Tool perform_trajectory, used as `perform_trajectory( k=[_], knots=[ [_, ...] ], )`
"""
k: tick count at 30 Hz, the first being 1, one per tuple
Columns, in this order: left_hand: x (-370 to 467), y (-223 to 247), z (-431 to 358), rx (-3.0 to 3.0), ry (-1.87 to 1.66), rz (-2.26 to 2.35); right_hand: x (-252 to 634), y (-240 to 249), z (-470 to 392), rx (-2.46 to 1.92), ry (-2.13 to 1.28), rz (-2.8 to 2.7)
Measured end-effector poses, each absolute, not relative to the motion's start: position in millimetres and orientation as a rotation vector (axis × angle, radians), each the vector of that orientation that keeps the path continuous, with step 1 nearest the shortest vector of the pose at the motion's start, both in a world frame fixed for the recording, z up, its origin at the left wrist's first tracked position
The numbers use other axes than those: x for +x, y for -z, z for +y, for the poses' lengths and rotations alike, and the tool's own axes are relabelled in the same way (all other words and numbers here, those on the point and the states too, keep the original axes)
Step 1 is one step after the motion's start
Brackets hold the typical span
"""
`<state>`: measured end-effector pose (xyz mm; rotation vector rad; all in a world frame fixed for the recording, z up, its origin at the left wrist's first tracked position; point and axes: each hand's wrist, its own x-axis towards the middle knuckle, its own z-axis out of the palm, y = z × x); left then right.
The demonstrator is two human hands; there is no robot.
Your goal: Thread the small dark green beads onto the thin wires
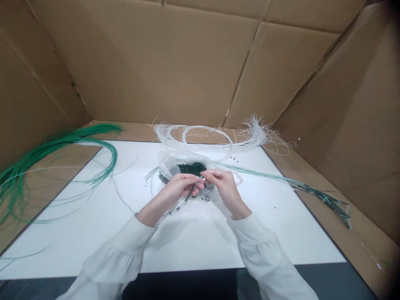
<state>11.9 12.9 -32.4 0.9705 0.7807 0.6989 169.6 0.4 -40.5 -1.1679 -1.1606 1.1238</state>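
Note:
Both hands meet over a clear plastic bag (168, 160) of dark green beads (192, 168) at the middle of the white table. My left hand (183, 185) is closed on a thin cord strung with dark beads (188, 196), which hangs down toward the lower left. Thumb and fingers of my right hand (220, 181) pinch the cord's upper end beside the left fingertips. What exactly lies between the fingertips is too small to make out.
A bundle of green strands (62, 139) spreads over the left side. Coiled white strands (206, 141) lie at the back. Beaded green strands (333, 203) extend to the right edge of the white table (193, 246). Cardboard walls (187, 62) surround the back and sides.

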Motion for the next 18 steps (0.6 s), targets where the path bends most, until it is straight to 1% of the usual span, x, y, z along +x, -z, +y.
perform_trajectory(
  k=[8,14,18],
  knots=[
    [13,30,12,0.961,-0.688,0.811,169,43,2,-1.184,-1.243,-1.135],
    [11,28,14,0.918,-0.652,0.799,172,44,3,-1.099,-1.457,-0.908],
    [3,23,18,0.918,-0.542,0.859,175,41,4,-1.070,-1.420,-0.813]
  ],
)
